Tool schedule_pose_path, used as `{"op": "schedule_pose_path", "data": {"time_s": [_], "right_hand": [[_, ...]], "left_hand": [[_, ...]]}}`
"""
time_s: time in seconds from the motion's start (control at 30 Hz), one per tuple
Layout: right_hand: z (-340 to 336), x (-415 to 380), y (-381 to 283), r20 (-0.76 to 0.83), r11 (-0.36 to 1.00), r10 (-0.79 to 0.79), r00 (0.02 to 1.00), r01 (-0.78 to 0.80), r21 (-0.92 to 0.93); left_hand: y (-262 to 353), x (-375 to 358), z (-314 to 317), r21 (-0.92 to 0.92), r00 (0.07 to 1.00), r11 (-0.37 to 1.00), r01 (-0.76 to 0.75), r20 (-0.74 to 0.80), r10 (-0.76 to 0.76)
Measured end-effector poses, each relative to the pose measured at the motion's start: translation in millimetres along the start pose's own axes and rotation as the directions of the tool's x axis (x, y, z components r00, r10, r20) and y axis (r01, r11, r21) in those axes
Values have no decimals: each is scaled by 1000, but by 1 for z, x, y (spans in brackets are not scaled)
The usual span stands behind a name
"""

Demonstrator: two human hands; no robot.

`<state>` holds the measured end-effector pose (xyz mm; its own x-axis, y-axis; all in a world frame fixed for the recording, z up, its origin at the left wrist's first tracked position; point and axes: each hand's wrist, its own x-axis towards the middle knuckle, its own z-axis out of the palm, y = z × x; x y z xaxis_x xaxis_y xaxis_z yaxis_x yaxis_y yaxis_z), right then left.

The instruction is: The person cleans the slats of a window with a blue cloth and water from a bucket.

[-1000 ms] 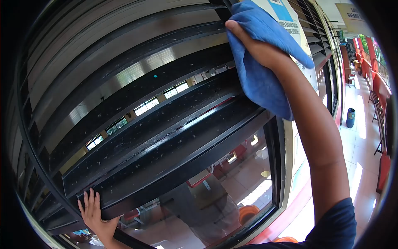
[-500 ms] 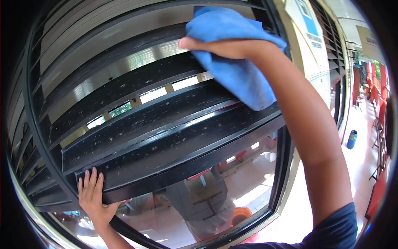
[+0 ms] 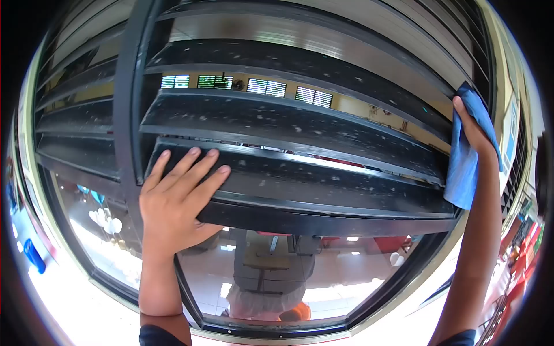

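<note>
My left hand (image 3: 179, 202) lies with fingers spread on the lowest dark louver slat (image 3: 277, 184), beside the upright frame bar (image 3: 128, 104). At the right end of the slats, my right hand (image 3: 473, 127) grips a blue cloth (image 3: 461, 176), which hangs down against the window frame. White specks dot the dark slats, and more slats (image 3: 300, 112) rise above in rows. Part of my right hand's fingers is hidden by the cloth.
Below the slats, a glass pane (image 3: 340, 277) shows reflections, including an orange round shape. A blue cylindrical object (image 3: 34, 256) stands at the far left. Red objects (image 3: 522, 248) are at the far right, past the wall edge.
The view has turned and shifted across the window. My right hand and the cloth are now at the slats' right end, and the cloth hangs narrower. My left hand still rests on the lowest slat.
</note>
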<state>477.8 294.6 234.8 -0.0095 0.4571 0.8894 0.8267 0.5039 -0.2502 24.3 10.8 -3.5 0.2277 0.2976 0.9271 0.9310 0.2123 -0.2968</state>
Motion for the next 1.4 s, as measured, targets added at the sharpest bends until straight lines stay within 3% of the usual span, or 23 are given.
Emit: {"op": "schedule_pose_path", "data": {"time_s": [0.17,0.3,0.43,0.47,0.53,0.6,0.7,0.9,0.97,1.0,1.07,1.13,1.23,1.27,1.37,1.4], "right_hand": [[11,-17,-70,-21,981,-179,984,177,-78],[31,-48,-176,-79,883,-453,888,435,-177],[25,-69,-287,150,905,-380,913,401,-141],[25,-67,-306,189,870,-460,868,483,-97],[40,-80,-344,58,791,-600,798,603,-105],[39,-87,-394,156,796,-600,785,605,17],[38,-102,-461,164,739,-673,721,665,108],[60,-91,-462,15,753,-632,775,609,249],[65,-92,-461,20,756,-643,765,631,177],[69,-100,-461,-70,768,-618,783,621,156],[59,-104,-468,49,778,-620,783,606,164],[58,-104,-469,47,787,-614,788,607,106],[54,-98,-453,-27,731,-669,743,663,163],[48,-96,-447,39,739,-657,753,634,228],[43,-90,-448,58,612,-769,637,707,353],[43,-96,-458,91,648,-755,649,719,251]], "left_hand": [[-7,-4,5,-7,999,999,-32,-32,32],[-12,-7,-1,-90,1000,996,5,28,-2],[-17,-13,3,-208,999,978,33,0,-34],[-19,-14,3,-199,1000,980,11,-7,-13],[-21,-16,11,-191,998,982,-3,-66,-10],[-23,-20,14,-233,996,972,-17,-84,-2],[-25,-21,12,-247,997,968,-39,-76,21],[-28,-22,11,-249,996,967,-56,-82,37],[-26,-22,10,-251,997,967,-52,-66,36],[-26,-22,10,-251,998,967,-46,-60,31],[-24,-22,13,-229,998,972,-40,-55,28],[-23,-22,10,-230,999,973,-36,-24,31],[-22,-21,10,-236,999,971,-40,-17,37],[-24,-21,10,-235,999,971,-38,-18,35],[-23,-23,14,-224,999,974,-39,-40,31],[-23,-23,12,-222,999,974,-44,-37,36]]}}
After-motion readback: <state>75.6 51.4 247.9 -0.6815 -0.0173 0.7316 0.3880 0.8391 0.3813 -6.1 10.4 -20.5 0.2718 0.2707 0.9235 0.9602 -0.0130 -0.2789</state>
